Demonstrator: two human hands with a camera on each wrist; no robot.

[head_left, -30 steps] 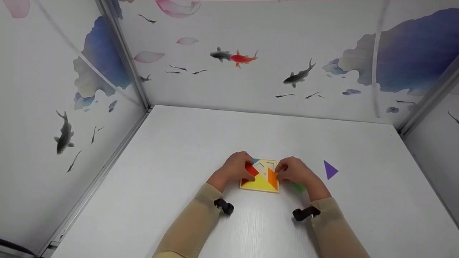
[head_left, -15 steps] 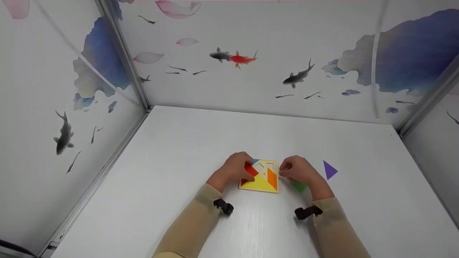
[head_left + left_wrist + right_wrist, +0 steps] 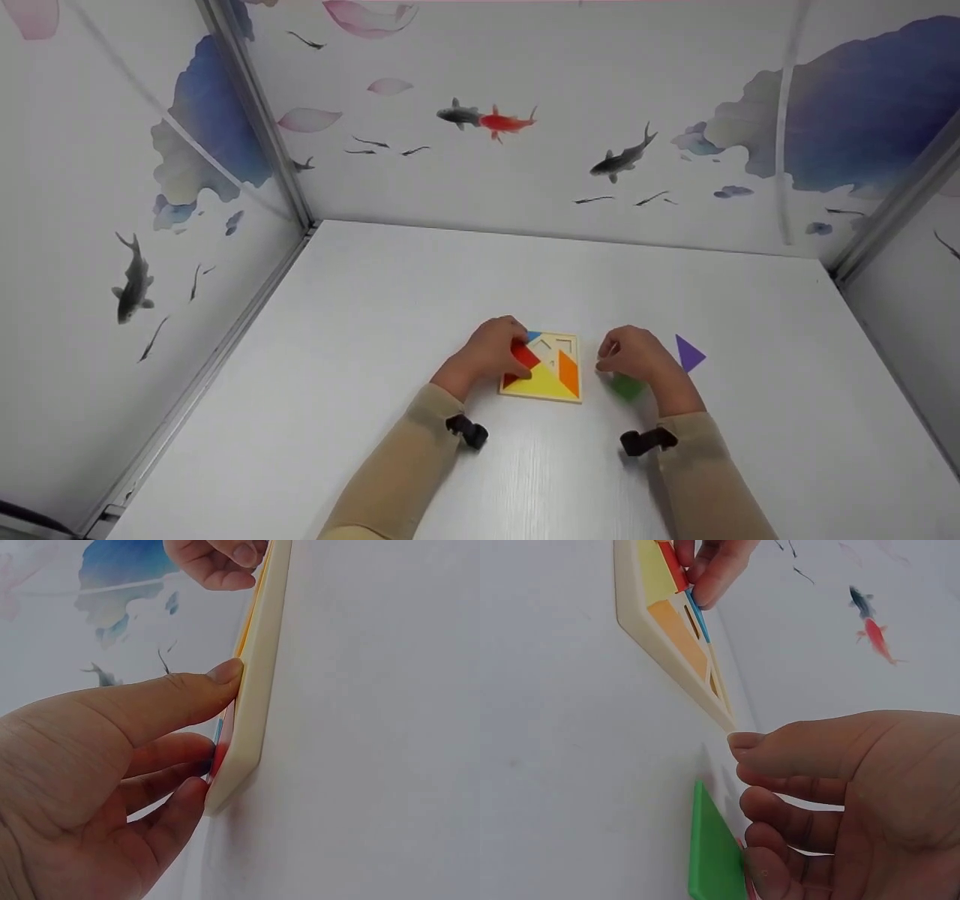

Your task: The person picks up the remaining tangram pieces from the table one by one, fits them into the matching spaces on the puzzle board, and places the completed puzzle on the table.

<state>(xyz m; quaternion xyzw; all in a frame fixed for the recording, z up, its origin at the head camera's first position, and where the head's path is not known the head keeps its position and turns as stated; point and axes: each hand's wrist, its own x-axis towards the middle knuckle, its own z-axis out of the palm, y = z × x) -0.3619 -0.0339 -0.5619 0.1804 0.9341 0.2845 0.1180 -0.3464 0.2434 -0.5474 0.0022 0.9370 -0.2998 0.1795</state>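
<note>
A tangram board (image 3: pixel 541 399) with a pale wooden frame lies on the table, filled partly with red, blue, yellow and orange pieces. My left hand (image 3: pixel 493 349) holds its left side, the thumb over the yellow piece (image 3: pixel 541 385) and the fingers by the red (image 3: pixel 222 746) and blue ones. Two recesses show bare wood at the upper right, beside the orange parallelogram (image 3: pixel 568 371). My right hand (image 3: pixel 636 354) hovers right of the board, fingers loosely curled, nothing visible between them. Below it lies a green piece (image 3: pixel 714 855); whether the lower fingertips touch it I cannot tell.
On the white table (image 3: pixel 375 300), a purple triangle (image 3: pixel 689 354) lies right of my right hand. A thin reddish edge (image 3: pixel 747 870) shows behind the green piece in the right wrist view. Printed wall panels (image 3: pixel 525 180) stand along the table's back and sides.
My right hand has drawn away from the board's right edge toward the right, baring more of the orange parallelogram and the green piece. The left hand has stayed on the board.
</note>
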